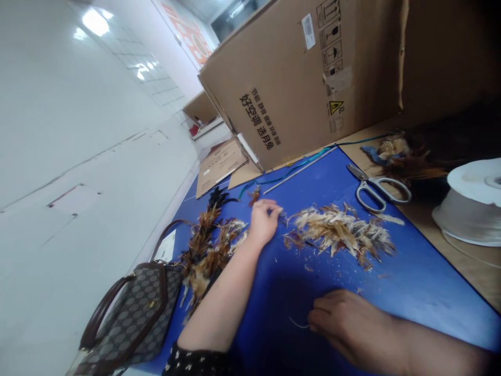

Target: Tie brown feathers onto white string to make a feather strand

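Note:
My left hand (265, 222) reaches over the blue table mat (282, 292), its thumb and fingertips pinched together. Whatever lies between those fingertips is too small to make out. Close to its right lies a pile of cream and brown feathers (340, 230), with loose bits scattered around. Nearer to me, my right hand (348, 318) is closed, and a thin pale thread (298, 324) sticks out from its fingers. More brown and black feathers (201, 243) lie to the left of my left forearm, which partly covers them.
Scissors (370, 190) lie at the mat's right edge, beside a large white spool (469, 203). A big cardboard box (289, 94) stands at the back. At left is a patterned handbag (141, 308). Dark feathers (415, 162) lie at the far right.

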`<state>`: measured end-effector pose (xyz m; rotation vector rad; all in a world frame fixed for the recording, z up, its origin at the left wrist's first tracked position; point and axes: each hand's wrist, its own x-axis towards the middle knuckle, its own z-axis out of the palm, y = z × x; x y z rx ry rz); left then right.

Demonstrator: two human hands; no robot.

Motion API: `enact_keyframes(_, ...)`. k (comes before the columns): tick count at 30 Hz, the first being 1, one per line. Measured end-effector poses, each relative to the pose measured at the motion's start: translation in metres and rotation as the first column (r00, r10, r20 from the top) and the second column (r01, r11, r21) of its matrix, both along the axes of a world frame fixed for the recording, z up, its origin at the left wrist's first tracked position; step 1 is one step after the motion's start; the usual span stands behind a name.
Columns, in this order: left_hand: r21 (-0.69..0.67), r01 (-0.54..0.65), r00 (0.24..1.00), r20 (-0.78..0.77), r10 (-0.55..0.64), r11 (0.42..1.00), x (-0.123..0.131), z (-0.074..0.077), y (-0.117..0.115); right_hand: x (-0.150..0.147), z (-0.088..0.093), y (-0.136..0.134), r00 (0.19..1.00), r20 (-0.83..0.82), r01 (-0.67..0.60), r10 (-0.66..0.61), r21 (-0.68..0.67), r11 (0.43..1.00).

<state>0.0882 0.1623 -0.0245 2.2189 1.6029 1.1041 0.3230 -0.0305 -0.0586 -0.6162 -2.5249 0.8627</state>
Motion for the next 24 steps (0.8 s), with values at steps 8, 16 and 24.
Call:
enact_keyframes(8,0.146,-0.168,0.985,-0.004,0.17,0.975,-0.033,0.037,0.036,0.0,-0.004,0.0,1.0,0.001,0.004,-0.004,-0.025,1.0)
enact_keyframes(16,-0.117,0.094,0.918,-0.374,-0.132,0.989,0.018,0.013,0.023,-0.001,-0.002,0.0,1.0,-0.005,0.013,-0.013,-0.056,0.998)
enact_keyframes(24,-0.261,0.206,0.876,-0.38,-0.296,0.943,0.066,-0.005,0.009,-0.002,0.003,0.001,1.0,0.018,0.012,-0.011,-0.042,0.999)
